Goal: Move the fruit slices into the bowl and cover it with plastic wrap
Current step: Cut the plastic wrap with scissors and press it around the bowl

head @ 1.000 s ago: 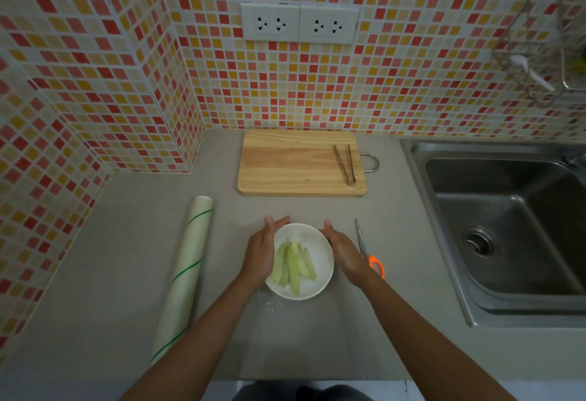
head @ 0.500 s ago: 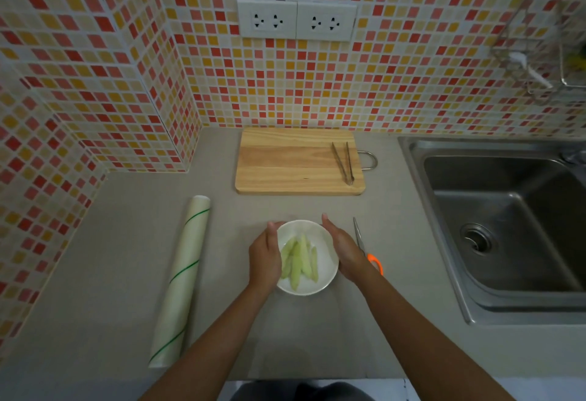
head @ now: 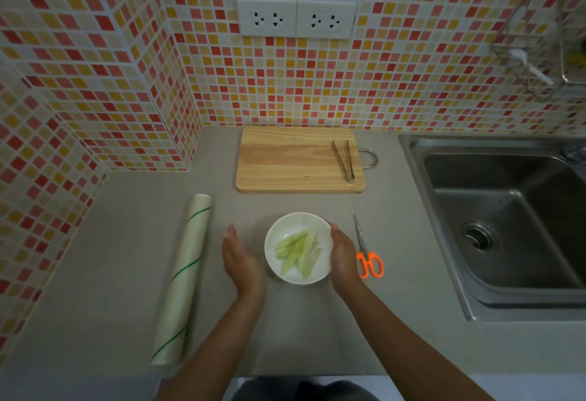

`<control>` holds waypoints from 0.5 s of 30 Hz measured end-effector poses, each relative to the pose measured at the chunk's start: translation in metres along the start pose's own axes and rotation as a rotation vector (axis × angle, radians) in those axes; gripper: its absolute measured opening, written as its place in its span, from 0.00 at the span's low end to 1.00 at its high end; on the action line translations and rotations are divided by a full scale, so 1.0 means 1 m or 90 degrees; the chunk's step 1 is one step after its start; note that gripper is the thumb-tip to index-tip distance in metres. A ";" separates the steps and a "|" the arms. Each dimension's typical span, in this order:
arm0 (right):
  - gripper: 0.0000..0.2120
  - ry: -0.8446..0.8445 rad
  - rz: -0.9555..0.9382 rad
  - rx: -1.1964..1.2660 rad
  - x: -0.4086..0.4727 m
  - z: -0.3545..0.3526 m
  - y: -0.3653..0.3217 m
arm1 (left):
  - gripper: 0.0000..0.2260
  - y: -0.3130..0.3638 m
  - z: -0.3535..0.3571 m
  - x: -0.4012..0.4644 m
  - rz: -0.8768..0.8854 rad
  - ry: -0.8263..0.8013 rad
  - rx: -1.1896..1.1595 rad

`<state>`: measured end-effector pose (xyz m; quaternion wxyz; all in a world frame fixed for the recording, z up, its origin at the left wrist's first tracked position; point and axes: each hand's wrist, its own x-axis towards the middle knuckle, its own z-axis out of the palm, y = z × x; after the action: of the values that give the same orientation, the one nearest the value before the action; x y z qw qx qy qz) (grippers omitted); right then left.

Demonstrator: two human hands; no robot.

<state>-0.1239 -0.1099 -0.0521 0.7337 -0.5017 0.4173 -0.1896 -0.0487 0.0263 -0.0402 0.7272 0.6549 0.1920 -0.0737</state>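
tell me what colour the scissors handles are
Orange scissors handles, clear in the head view.

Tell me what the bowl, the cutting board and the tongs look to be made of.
Bowl: looks like glazed white ceramic, smooth and faintly shiny; hard plastic is possible.
Cutting board: unpainted wood, with pale and darker grain bands showing; matte.
Tongs: apparently steel, thin, grey and dull.

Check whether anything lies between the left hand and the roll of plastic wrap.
Nothing visible does. Only bare counter separates the left hand from the roll of plastic wrap. The bowl sits on the hand's other side.
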 end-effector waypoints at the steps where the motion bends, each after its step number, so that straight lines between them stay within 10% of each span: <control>1: 0.13 0.004 -0.009 -0.004 0.000 -0.001 0.000 | 0.19 -0.009 -0.007 -0.010 0.001 0.031 -0.014; 15: 0.15 -0.071 0.078 -0.041 0.005 -0.002 -0.009 | 0.20 -0.019 0.014 -0.017 -0.169 -0.139 0.038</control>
<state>-0.1212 -0.1190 -0.0464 0.7495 -0.5085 0.4113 -0.1027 -0.0687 0.0077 -0.0508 0.7078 0.6331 0.1946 -0.2457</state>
